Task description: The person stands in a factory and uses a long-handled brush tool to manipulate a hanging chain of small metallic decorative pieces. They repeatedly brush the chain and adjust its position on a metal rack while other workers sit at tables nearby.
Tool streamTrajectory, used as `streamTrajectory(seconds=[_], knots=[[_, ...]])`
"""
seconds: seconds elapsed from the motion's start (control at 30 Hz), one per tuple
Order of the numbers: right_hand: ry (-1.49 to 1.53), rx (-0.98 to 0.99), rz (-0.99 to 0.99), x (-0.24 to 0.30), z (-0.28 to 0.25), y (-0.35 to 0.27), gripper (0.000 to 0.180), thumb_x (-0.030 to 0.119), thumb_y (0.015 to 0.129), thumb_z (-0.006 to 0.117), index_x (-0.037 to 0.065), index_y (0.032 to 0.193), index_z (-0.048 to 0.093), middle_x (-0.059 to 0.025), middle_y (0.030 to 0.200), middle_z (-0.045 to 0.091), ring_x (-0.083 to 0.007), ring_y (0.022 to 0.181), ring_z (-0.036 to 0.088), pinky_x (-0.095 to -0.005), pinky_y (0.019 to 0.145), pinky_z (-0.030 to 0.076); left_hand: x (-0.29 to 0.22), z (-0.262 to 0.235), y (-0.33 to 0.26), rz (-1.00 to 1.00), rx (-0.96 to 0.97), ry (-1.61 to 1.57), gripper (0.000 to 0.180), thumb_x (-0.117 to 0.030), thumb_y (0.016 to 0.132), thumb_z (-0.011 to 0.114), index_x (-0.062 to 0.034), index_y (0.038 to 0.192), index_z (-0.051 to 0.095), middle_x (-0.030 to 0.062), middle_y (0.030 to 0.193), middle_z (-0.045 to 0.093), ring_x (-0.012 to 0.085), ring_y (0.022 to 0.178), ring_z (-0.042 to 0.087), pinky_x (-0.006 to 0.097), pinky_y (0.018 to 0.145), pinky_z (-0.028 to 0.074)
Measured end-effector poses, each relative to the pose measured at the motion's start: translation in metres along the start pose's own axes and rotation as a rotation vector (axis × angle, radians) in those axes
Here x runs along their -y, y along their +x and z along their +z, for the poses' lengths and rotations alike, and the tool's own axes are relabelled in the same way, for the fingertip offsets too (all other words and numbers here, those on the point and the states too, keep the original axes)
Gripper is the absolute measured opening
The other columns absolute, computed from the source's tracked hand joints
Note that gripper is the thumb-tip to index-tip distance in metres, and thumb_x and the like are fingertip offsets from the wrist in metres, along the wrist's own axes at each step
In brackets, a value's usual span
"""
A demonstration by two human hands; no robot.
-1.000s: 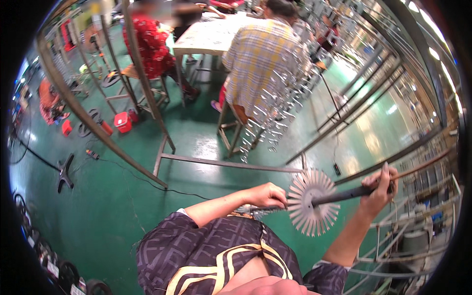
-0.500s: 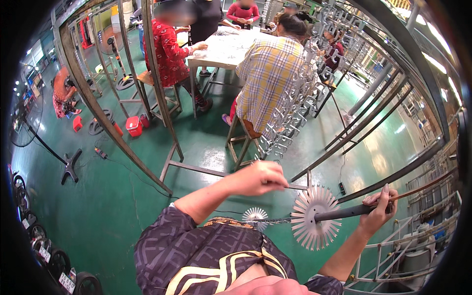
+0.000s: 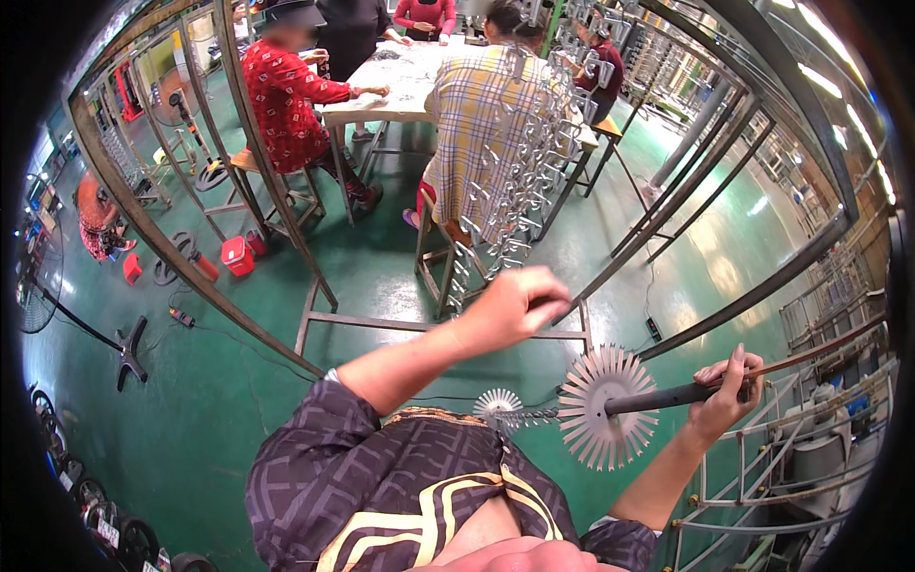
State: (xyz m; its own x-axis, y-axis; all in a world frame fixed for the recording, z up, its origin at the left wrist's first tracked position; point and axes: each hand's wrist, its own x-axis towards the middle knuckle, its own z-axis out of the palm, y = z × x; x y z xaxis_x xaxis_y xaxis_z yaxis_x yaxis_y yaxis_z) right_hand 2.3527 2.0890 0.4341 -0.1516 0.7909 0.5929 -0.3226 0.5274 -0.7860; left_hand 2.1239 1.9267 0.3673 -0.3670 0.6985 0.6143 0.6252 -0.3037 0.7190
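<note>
- Left hand (image 3: pixel 519 303), centre frame, has risen since a second ago; fingers pinched shut, contents not discernible.
- Right hand (image 3: pixel 721 393) still grips the spiked disc tool (image 3: pixel 607 407), lower right, by its dark handle.
- Small disc (image 3: pixel 498 405) now visible just left of it.

Shiny metal toothed disc (image 3: pixel 607 408), matt black handle (image 3: pixel 667 397), glossy green floor (image 3: pixel 191 400).

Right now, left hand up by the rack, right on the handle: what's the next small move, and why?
Probably bring the left hand down to the spiked disc. Its fingers look pinched shut, though what they hold is too small to tell. The hand is level with the hanging metal parts on the rack, well above the disc, which the right hand holds out by the black handle.
</note>
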Motion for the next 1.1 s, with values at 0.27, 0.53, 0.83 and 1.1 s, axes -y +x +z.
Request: streamTrajectory(seconds=[0.27, 0.53, 0.83, 1.1], knots=[[-0.054, -0.066, -0.034, 0.004, 0.000, -0.004, 0.018, 0.007, 0.087, 0.055, 0.003, 0.073, 0.045, -0.0045, 0.046, 0.045, -0.0100, 0.036, 0.039, -0.0232, 0.038, 0.040, 0.222, 0.089, -0.094, -0.887, -0.438, -0.165, 0.038, -0.009, 0.070, 0.072, -0.0004, 0.105, 0.059, 0.0061, 0.077, 0.064, 0.0115, 0.070, 0.061, 0.026, 0.063, 0.049], [-0.113, -0.065, -0.023, 0.003, -0.002, -0.006, 0.015, 0.008, 0.088, 0.054, 0.006, 0.075, 0.046, -0.0024, 0.046, 0.044, -0.0094, 0.037, 0.039, -0.0234, 0.039, 0.038, 0.257, 0.102, -0.065, -0.607, -0.688, 0.029, 0.022, -0.012, 0.070, 0.074, -0.0032, 0.090, 0.068, 0.0023, 0.076, 0.063, 0.0082, 0.061, 0.056, 0.023, 0.058, 0.046], [-0.121, -0.066, -0.030, 0.002, -0.002, -0.005, 0.015, 0.008, 0.088, 0.053, 0.002, 0.077, 0.045, -0.0050, 0.046, 0.046, -0.0109, 0.036, 0.041, -0.0231, 0.039, 0.039, 0.262, 0.100, -0.059, -0.538, -0.714, 0.141, 0.016, -0.013, 0.071, 0.072, -0.0038, 0.084, 0.068, 0.0046, 0.074, 0.063, 0.0112, 0.063, 0.059, 0.025, 0.060, 0.047], [-0.087, -0.074, -0.026, 0.005, -0.002, -0.004, 0.013, 0.007, 0.089, 0.052, 0.003, 0.078, 0.046, -0.0045, 0.046, 0.046, -0.0111, 0.036, 0.041, -0.0234, 0.038, 0.039, 0.247, 0.101, -0.050, -0.541, -0.743, 0.135, 0.014, -0.012, 0.071, 0.072, -0.0033, 0.082, 0.068, 0.0045, 0.071, 0.060, 0.0126, 0.059, 0.057, 0.026, 0.057, 0.046]])
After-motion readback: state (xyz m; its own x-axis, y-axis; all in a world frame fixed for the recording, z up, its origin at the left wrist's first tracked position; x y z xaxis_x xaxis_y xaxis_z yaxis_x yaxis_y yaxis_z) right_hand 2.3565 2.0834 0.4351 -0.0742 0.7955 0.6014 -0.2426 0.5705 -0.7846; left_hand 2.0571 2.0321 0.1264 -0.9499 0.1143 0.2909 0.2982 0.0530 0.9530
